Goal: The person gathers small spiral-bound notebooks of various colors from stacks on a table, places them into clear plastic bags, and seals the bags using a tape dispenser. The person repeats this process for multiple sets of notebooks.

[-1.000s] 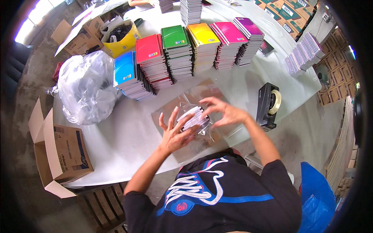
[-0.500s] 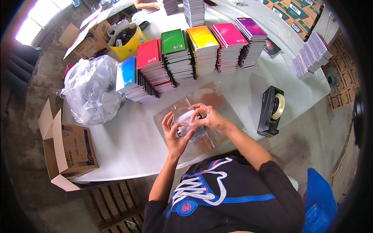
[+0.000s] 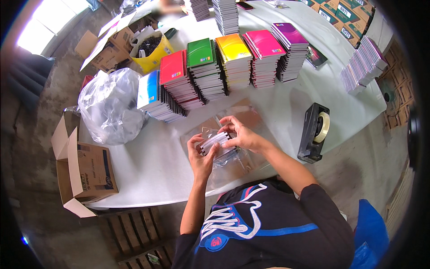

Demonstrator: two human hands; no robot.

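Observation:
A small bundle of spiral notebooks (image 3: 214, 141) stands between my two hands, its white page edges facing up. Clear plastic film (image 3: 229, 160) lies crumpled about its near side. My left hand (image 3: 200, 157) grips the bundle's left end, thumb along the near side. At the far right end, my right hand (image 3: 244, 137) closes on it with thumb and fingers. Beneath them is a flat brown sheet under clear plastic (image 3: 245, 110). Beyond it stand notebook stacks with blue (image 3: 148, 91), red (image 3: 173, 67), green (image 3: 199, 53), yellow (image 3: 233, 47), pink (image 3: 265, 43) and purple (image 3: 290, 34) covers.
A black tape dispenser (image 3: 309, 134) stands to the right. At left are a big clear plastic bag (image 3: 109, 107) and an open carton (image 3: 94, 172). A yellow tub (image 3: 159, 56) sits behind the bag. More notebooks (image 3: 363, 66) are piled at the far right edge.
The film that covered the bundle's top has come down, and the white page edges now show plainly. Both hands have closed in nearer around the bundle. The whole view has shifted slightly.

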